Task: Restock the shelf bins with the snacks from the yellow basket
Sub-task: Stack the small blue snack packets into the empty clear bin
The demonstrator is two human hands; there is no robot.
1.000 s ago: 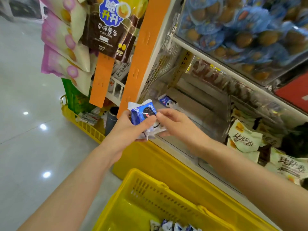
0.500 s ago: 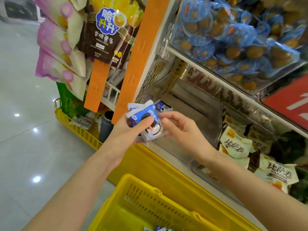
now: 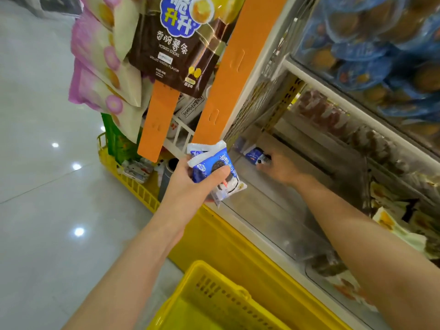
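I face a shelf unit whose white-edged shelf board (image 3: 333,97) carries clear plastic bins. The lower bin (image 3: 273,208) in front of me shows mostly its own see-through bottom. One blue cookie packet (image 3: 254,153) lies on that bottom at the far back, toward the left corner. The neighbouring bin (image 3: 367,184) to its right holds cream-and-yellow snack packets (image 3: 390,222). The upper bin (image 3: 307,48) is heaped with round cakes in blue wrappers (image 3: 357,51). Below the lower bins runs a yellow base panel (image 3: 238,246). The unit stands on pale, glossy floor tiles (image 3: 47,210), and a low yellow rack (image 3: 133,186) sits on them at the shelf's left end.
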